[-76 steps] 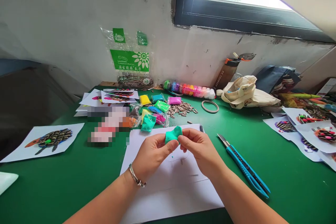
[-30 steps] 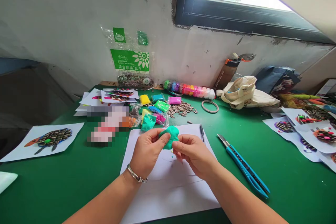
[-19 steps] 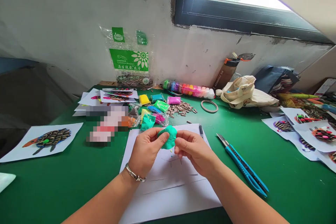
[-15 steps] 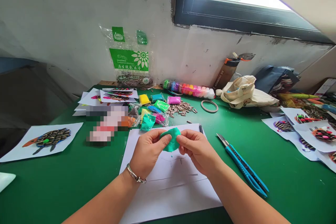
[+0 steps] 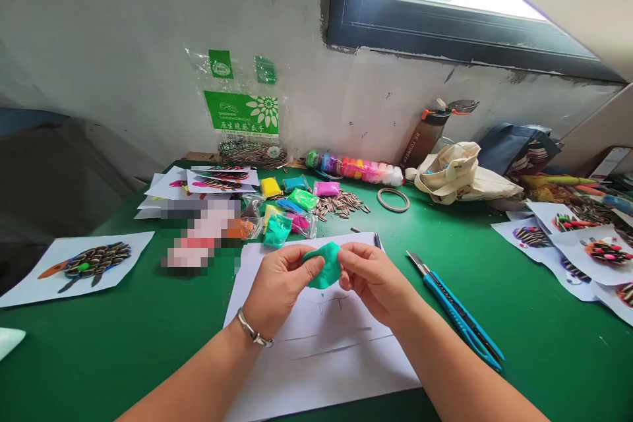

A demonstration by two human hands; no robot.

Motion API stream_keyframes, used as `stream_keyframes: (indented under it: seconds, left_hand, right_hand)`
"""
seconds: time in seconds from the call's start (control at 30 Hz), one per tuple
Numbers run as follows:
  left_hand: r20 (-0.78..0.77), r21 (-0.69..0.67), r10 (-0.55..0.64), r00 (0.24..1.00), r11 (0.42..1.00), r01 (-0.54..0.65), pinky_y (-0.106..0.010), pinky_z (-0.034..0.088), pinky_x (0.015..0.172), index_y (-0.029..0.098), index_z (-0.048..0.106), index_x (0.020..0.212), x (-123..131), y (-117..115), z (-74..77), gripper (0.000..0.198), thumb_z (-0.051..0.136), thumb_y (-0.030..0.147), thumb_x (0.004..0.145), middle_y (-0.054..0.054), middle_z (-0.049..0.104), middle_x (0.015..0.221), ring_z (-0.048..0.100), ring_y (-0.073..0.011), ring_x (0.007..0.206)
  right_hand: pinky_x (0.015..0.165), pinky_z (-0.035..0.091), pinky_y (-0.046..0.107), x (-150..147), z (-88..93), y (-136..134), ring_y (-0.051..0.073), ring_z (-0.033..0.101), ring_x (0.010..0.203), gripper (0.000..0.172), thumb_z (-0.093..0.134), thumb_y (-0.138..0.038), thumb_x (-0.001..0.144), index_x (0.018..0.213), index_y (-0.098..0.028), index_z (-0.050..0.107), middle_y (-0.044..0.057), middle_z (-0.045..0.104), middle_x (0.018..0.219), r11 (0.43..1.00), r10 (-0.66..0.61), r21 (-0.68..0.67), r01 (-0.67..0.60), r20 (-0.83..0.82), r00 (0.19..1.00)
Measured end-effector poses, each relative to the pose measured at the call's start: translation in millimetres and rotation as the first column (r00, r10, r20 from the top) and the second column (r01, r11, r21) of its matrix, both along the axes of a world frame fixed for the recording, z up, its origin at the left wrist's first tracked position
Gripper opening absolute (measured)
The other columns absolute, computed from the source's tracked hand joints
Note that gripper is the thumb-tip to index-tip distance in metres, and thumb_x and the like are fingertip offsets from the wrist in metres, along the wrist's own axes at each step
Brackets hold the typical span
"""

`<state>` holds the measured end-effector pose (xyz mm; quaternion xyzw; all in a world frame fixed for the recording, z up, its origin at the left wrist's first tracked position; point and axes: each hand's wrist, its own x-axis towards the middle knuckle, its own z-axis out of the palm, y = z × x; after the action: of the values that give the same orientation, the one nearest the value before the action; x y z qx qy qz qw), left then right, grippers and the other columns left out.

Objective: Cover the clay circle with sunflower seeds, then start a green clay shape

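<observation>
A flattened piece of teal modelling clay [image 5: 326, 269] is held up between both hands, over a white sheet of paper [image 5: 341, 369]. My left hand [image 5: 284, 283] pinches its left side, thumb lying across the front. At its right edge, my right hand [image 5: 373, 277] grips the clay between thumb and fingers. Pencil lines show on the paper below, and a small teal crumb lies under the clay. Part of the drawing is hidden by my hands and the clay.
A blue utility knife [image 5: 459, 316] with its blade out lies right of the paper. Behind the paper are bagged clay packets [image 5: 277, 231], sunflower seeds [image 5: 341, 204] and a tape roll [image 5: 393, 200]. Seed pictures [image 5: 93, 264] lie at both sides. A cloth bag [image 5: 450, 175] and bottle [image 5: 422, 138] stand near the wall.
The fingers of my right hand have shifted slightly along the clay's right edge, and the clay has tilted a little. Both hands still hold it in about the same place.
</observation>
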<state>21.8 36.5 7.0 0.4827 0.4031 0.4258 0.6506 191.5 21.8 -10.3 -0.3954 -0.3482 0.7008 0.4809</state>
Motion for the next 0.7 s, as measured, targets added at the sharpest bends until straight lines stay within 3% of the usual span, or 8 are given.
stream_keyframes:
  seconds: [0.23, 0.33, 0.47, 0.57, 0.7]
  left_hand:
    - [0.015, -0.026, -0.004, 1.0, 1.0, 0.004, -0.024, 0.05, 0.061, 0.013, 0.071, 0.085, -2, 0, -2.3, 0.025, 0.075, 0.034, 0.072, -0.003, 0.069, 0.076, 0.058, -0.0132, 0.068]
    - [-0.002, 0.0, -0.012, 1.0, 1.0, 0.012, -0.021, 0.048, 0.059, 0.014, 0.071, 0.085, -3, 2, -1.2, 0.024, 0.075, 0.034, 0.073, -0.002, 0.067, 0.073, 0.056, -0.0112, 0.065]
    - [-0.043, 0.009, -0.05, 0.998, 0.999, 0.05, -0.021, 0.045, 0.057, 0.013, 0.071, 0.082, -3, 3, 2.2, 0.023, 0.075, 0.034, 0.073, 0.0, 0.063, 0.065, 0.053, -0.0101, 0.061]
    - [-0.032, -0.021, -0.088, 0.996, 0.996, 0.088, -0.022, 0.045, 0.057, 0.012, 0.07, 0.078, -2, 2, 4.0, 0.023, 0.075, 0.033, 0.072, -0.001, 0.064, 0.065, 0.054, -0.0108, 0.061]
    - [-0.002, -0.046, -0.113, 0.994, 0.993, 0.113, -0.022, 0.046, 0.058, 0.012, 0.07, 0.079, -1, 1, 3.7, 0.022, 0.075, 0.033, 0.072, -0.001, 0.065, 0.067, 0.055, -0.0112, 0.061]
  right_hand:
    - [0.058, 0.031, 0.024, 3, 4.9, -2, 0.009, 0.043, 0.056, 0.023, 0.073, -0.033, 0.075, 0.065, -0.016, 0.062, -0.003, 0.052, 0.054, 0.994, -0.051, 0.104, 0.042, 0.091, 0.995]
    - [0.058, 0.031, 0.025, 5, 9.4, -2, 0.009, 0.044, 0.057, 0.018, 0.072, -0.033, 0.076, 0.079, -0.016, 0.068, -0.001, 0.054, 0.062, 0.996, 0.008, 0.085, -0.02, 0.136, 0.991]
    - [0.06, 0.032, 0.025, 7, 7.8, 0, 0.01, 0.045, 0.062, 0.025, 0.07, -0.035, 0.078, 0.096, -0.019, 0.07, 0.0, 0.056, 0.069, 0.994, 0.071, 0.077, -0.081, 0.127, 0.989]
    - [0.062, 0.032, 0.025, 6, 3.2, 1, 0.01, 0.043, 0.062, 0.019, 0.071, -0.035, 0.077, 0.079, -0.016, 0.07, -0.001, 0.054, 0.064, 0.995, 0.021, 0.092, -0.033, 0.124, 0.992]
    - [0.061, 0.031, 0.025, 7, 2.5, 0, 0.01, 0.042, 0.061, 0.024, 0.073, -0.036, 0.075, 0.065, -0.015, 0.067, -0.001, 0.052, 0.058, 0.993, -0.035, 0.115, 0.016, 0.166, 0.986]
